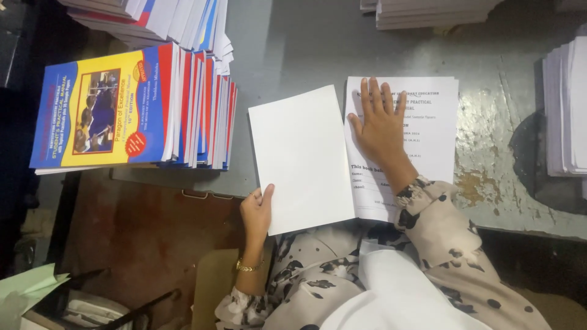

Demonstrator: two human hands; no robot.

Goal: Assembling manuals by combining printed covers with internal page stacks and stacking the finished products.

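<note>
- Nearest, our left hand [255, 211] pinches the lower left corner of a blank sheet [301, 157], thumb on top and fingers curled under its edge; a gold bracelet [247, 267] sits on that wrist.
- Just beyond, the sheet lies with its long axis running away from us, tilted slightly, its right edge overlapping the left edge of the printed stack [422, 131].
- Our right hand [379, 125] rests flat on that stack, fingers spread wide and pointing away from us, gripping nothing; it is the hand nearer the stack, while the left is the only one on the sheet.
- So the sheet lies left of the stack, between our two hands, both on the grey tabletop [293, 55].
- Left of the sheet, well apart from it, stands a fanned pile of colourful books [131, 110].
- Farther off, more white paper piles sit at the far edge [428, 12] and at the right [565, 110].
</note>
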